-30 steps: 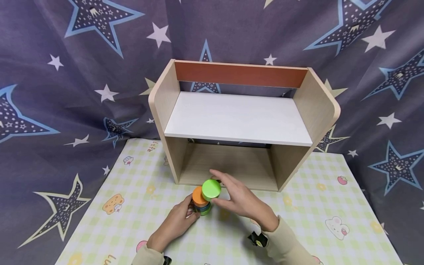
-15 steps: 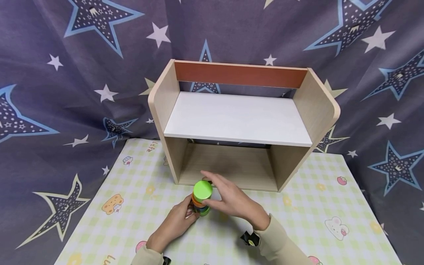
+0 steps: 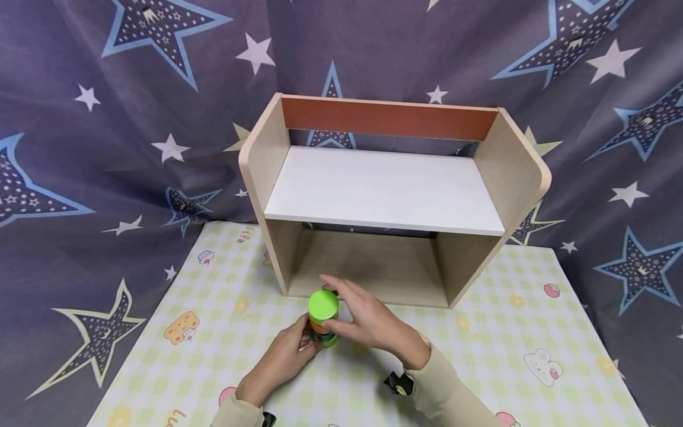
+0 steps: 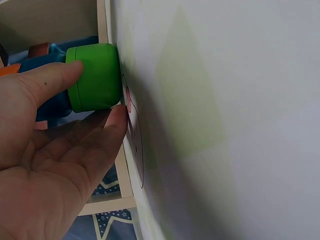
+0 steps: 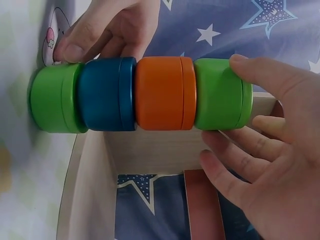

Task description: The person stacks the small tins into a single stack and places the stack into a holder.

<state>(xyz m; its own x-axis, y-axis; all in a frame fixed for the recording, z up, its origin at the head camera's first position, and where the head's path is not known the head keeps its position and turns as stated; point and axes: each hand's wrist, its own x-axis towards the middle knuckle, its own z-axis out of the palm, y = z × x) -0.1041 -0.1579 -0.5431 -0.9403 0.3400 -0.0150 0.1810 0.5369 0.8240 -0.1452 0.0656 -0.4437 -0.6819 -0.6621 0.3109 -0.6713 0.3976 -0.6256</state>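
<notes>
Small round lidded jars stand stacked in front of the shelf. In the right wrist view, the lower green jar (image 5: pixel 50 100) is at the table, followed by a blue jar (image 5: pixel 101 95), an orange jar (image 5: pixel 160 93) and an upper green jar (image 5: pixel 217 95) on top. My left hand (image 3: pixel 285 353) holds the foot of the stack from the left. In the left wrist view its thumb lies on the lower green jar's lid edge, fingers curled around the other side. My right hand (image 3: pixel 370 320) grips the upper green jar between thumb and fingers, seated flush over the orange one.
Behind the stack stands a wooden shelf unit (image 3: pixel 384 190) with a white upper board, a lower compartment and a reddish back rail (image 3: pixel 389 118). A checked cloth (image 3: pixel 512 344) covers the table. A star-patterned curtain (image 3: pixel 160 249) hangs behind and at both sides.
My right hand has moved left with the upper green jar, from overhanging the orange jar's right side to squarely over it. The left hand has stayed at the foot of the stack.
</notes>
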